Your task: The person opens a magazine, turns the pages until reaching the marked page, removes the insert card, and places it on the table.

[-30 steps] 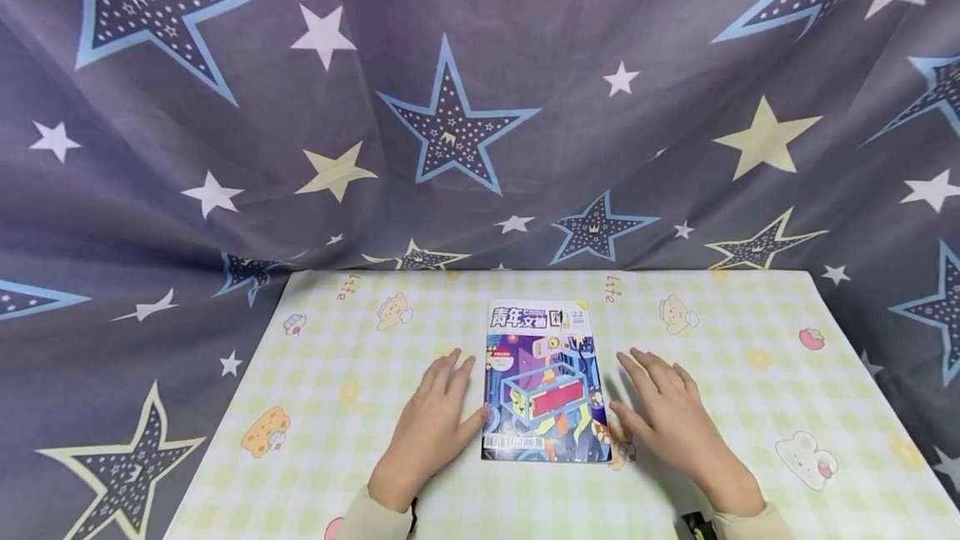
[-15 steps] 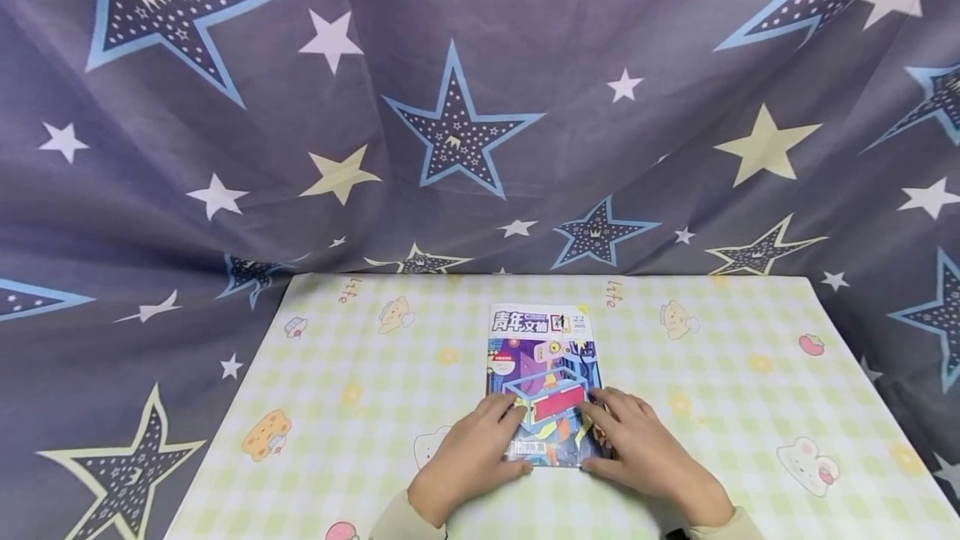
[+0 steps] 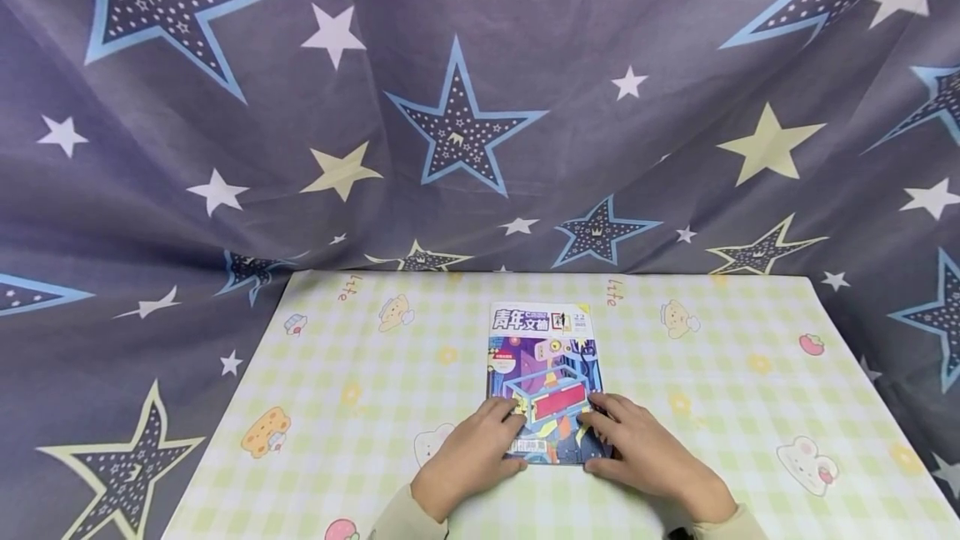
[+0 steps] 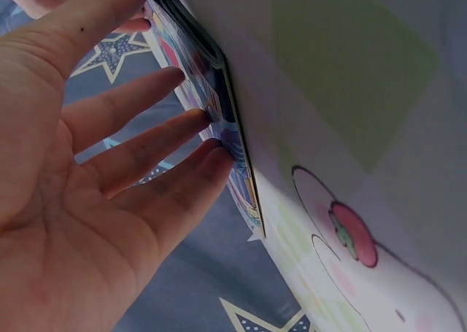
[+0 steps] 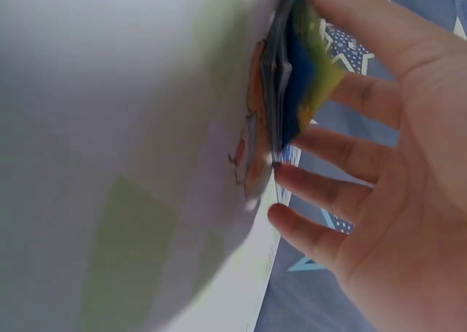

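A magazine with a colourful cover and Chinese lettering lies face up on the table. My left hand rests at its lower left in the head view, fingertips on the cover and thumb at the near edge. In the left wrist view the fingers of the left hand are nearly straight along the magazine's side. My right hand pinches the lower right corner, with thumb at the near edge and fingers over the cover. At that corner the magazine's pages spread slightly apart in the right wrist view.
The table is covered by a green-and-white checked cloth printed with cartoon animals. Behind it and at both sides hangs a dark purple curtain patterned with stars.
Both hands have come inward from beside the magazine onto its lower corners. During the last half second they have hardly moved.
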The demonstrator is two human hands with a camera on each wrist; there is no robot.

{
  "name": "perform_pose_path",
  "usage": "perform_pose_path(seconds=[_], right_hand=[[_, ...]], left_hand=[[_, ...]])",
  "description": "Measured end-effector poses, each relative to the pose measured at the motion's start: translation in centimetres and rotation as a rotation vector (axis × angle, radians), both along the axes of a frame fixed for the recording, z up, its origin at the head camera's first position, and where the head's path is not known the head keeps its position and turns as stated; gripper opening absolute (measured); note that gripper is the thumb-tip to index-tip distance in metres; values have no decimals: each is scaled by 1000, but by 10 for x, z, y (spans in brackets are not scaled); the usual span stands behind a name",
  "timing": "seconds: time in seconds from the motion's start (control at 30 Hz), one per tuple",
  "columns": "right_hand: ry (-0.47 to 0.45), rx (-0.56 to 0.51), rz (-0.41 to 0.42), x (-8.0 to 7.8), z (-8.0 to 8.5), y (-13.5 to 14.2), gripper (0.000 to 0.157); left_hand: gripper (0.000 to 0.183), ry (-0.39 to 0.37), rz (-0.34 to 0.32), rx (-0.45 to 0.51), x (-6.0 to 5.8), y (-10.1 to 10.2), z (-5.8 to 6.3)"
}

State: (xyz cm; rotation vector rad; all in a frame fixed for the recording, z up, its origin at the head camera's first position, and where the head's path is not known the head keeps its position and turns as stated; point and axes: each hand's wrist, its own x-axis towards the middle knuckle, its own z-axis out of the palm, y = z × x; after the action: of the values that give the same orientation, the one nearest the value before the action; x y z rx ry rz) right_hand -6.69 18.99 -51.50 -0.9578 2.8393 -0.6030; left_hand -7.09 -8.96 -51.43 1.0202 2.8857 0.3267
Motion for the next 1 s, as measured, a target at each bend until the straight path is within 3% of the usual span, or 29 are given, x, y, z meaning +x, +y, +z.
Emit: perform_pose_path(seconds=[0.1,0.2,0.37,0.47,0.57,0.7,0.8,1.0], right_hand=[[1,-39,-14,0,4,2,42],[81,-39,-63,-1,6,1,33],[225,14,-263,-2,6,-3,45],[167,18,-368,-3,9,-6,49],[75,-23,-397,-5,12,-12,48],[156,-121,-338,-7,13,-22,40],[258,-207,-268,-10,14,-30,37],[249,-325,-152,-16,19,-46,29]], left_hand=[[57,-15,2,6,-2,-1,-1],[55,-28,2,10,-3,-3,0],[55,-57,9,25,-3,-3,1],[56,-83,13,52,-2,-4,3],[60,-146,45,114,-1,-5,6],[66,-258,137,294,-4,-5,16],[64,-361,192,530,-9,-4,23],[45,-535,248,954,-13,-4,32]])
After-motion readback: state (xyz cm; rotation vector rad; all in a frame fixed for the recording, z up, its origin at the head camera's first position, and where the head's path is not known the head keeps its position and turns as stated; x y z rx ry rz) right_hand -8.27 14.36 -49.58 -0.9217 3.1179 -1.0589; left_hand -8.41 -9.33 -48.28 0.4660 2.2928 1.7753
